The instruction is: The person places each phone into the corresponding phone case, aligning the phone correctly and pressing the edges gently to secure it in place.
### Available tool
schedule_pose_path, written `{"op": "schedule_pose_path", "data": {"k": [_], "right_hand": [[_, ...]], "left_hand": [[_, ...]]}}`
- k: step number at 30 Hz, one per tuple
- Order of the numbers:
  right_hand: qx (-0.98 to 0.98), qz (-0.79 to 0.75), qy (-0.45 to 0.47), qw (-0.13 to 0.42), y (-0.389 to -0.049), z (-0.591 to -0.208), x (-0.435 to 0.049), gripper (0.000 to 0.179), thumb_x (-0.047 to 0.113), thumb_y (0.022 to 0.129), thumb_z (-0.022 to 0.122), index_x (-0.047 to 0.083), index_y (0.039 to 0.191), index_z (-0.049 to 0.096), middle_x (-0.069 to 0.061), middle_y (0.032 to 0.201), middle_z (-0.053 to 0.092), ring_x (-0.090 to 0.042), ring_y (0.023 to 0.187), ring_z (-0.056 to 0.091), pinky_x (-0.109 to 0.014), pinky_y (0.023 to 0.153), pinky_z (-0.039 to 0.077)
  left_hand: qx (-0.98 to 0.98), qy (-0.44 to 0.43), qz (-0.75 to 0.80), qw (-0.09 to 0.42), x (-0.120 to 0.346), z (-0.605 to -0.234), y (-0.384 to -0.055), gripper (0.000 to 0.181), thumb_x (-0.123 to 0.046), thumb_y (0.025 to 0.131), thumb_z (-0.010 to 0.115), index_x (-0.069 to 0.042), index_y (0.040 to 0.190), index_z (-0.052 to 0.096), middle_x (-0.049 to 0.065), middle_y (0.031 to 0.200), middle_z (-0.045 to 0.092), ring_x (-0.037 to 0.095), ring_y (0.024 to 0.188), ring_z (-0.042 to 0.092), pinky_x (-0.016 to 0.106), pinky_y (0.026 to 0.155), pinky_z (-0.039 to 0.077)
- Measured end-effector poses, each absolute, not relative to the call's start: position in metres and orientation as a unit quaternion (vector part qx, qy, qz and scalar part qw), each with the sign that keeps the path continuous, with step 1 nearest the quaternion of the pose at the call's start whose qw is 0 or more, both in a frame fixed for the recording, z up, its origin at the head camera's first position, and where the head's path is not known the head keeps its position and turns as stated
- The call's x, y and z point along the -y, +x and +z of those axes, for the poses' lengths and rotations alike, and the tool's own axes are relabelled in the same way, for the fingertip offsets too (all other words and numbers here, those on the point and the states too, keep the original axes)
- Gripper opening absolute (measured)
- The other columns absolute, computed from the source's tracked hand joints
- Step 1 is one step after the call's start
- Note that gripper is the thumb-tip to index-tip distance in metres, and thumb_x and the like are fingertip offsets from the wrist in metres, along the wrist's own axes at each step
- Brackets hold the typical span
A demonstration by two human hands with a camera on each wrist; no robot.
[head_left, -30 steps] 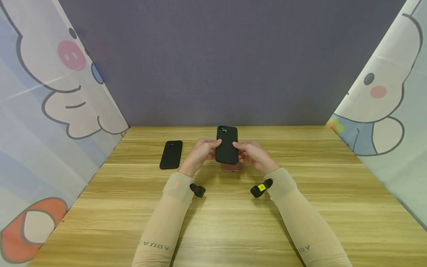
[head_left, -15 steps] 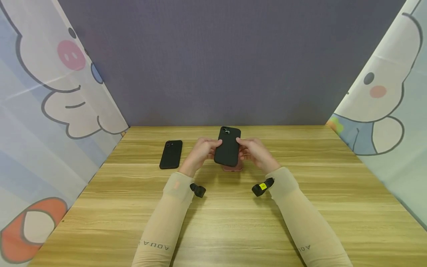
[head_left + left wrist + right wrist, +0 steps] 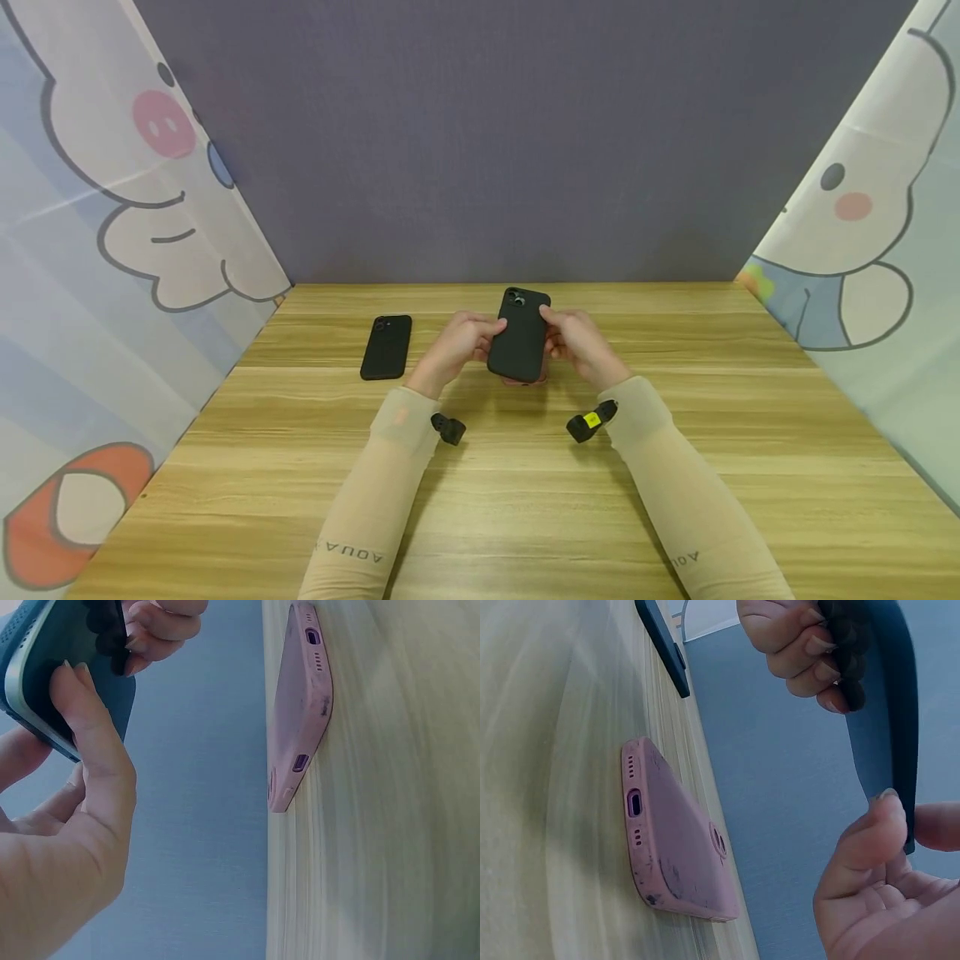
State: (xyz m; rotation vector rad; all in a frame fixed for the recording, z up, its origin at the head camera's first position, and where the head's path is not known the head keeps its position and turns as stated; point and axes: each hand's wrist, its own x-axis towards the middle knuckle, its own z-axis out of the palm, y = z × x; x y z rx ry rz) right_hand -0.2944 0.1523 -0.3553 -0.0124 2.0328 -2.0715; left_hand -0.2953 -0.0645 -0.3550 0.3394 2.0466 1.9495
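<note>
A black phone (image 3: 519,337) is raised over the table, its back with the camera corner facing the head camera. My left hand (image 3: 459,340) pinches its left edge, thumb on the back. At the right edge my right hand (image 3: 579,340) pinches it the same way. The far face (image 3: 870,712) looks dark and glossy, with fingers mirrored in it. Below and apart from it lies a pink phone (image 3: 296,720) with scuff marks, mostly hidden in the head view. Left of my hands a second black phone (image 3: 386,347) lies back up.
The wooden table (image 3: 517,508) reaches back to a dark grey panel (image 3: 517,142). Printed cloths (image 3: 67,283) with cartoon figures hang at both sides. Small black cameras (image 3: 448,429) sit on both wrists.
The held black phone has shifted slightly right and toward me, and its top now leans to the right. Both hands have kept their grip. The phones on the table have stayed put.
</note>
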Motion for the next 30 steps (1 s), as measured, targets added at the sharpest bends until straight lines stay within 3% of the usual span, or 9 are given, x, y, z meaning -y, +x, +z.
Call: {"op": "schedule_pose_path", "data": {"k": [7, 21, 30], "right_hand": [[-0.690, -0.713, 0.009, 0.125, -0.2961, -0.3543, -0.1524, 0.030, 0.030, 0.107, 0.053, 0.002, 0.097, 0.058, -0.002, 0.073, 0.054, -0.013, 0.059, 0.050, -0.025, 0.056, 0.042], [-0.678, -0.729, 0.014, 0.090, -0.2989, -0.3568, -0.1561, 0.035, 0.035, 0.107, 0.054, 0.001, 0.103, 0.061, 0.000, 0.068, 0.056, -0.013, 0.058, 0.049, -0.024, 0.055, 0.044], [-0.663, -0.746, 0.029, 0.056, -0.2986, -0.3563, -0.1540, 0.030, 0.027, 0.105, 0.057, 0.007, 0.083, 0.058, 0.002, 0.060, 0.049, -0.012, 0.051, 0.045, -0.025, 0.052, 0.040]], "left_hand": [[-0.706, 0.127, 0.680, 0.154, 0.0642, -0.3541, -0.2948, 0.029, -0.015, 0.104, 0.056, 0.010, 0.108, 0.070, 0.005, 0.076, 0.069, 0.016, 0.063, 0.066, 0.030, 0.064, 0.057], [-0.710, 0.151, 0.660, 0.193, 0.0675, -0.3514, -0.2936, 0.029, -0.019, 0.106, 0.056, 0.005, 0.103, 0.071, 0.005, 0.080, 0.070, 0.018, 0.071, 0.071, 0.039, 0.075, 0.059], [-0.707, 0.147, 0.662, 0.199, 0.0656, -0.3516, -0.2941, 0.032, -0.018, 0.106, 0.055, 0.009, 0.114, 0.069, 0.004, 0.081, 0.073, 0.016, 0.072, 0.072, 0.037, 0.074, 0.059]]}}
